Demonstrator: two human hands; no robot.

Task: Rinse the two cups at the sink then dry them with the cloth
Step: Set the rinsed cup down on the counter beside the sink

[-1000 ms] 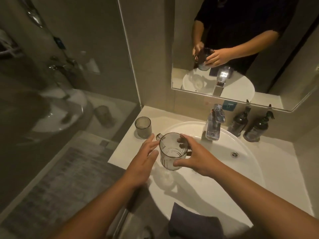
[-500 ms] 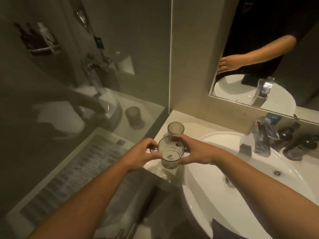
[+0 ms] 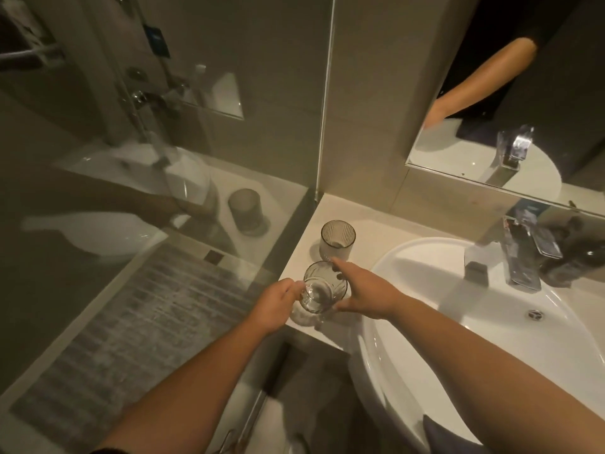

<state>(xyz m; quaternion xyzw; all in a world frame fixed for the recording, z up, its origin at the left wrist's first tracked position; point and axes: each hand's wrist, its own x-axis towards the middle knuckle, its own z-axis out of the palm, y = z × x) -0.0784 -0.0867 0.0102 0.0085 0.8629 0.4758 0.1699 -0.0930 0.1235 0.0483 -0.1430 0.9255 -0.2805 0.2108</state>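
Both bare forearms reach forward, close together. The left hand [image 3: 276, 301] curls its fingers in a grip. The right hand [image 3: 366, 294] grips too, forefinger extended.

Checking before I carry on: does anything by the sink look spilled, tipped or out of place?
Nothing stands out. The second ribbed smoky glass cup stands upright on the pale counter. Both hands hold the clear ribbed glass mug tilted above the counter edge, no spill visible.

dark cloth [image 3: 438, 432] cut off by the bottom edge; bottles [image 3: 576, 257] behind the tap blurred.
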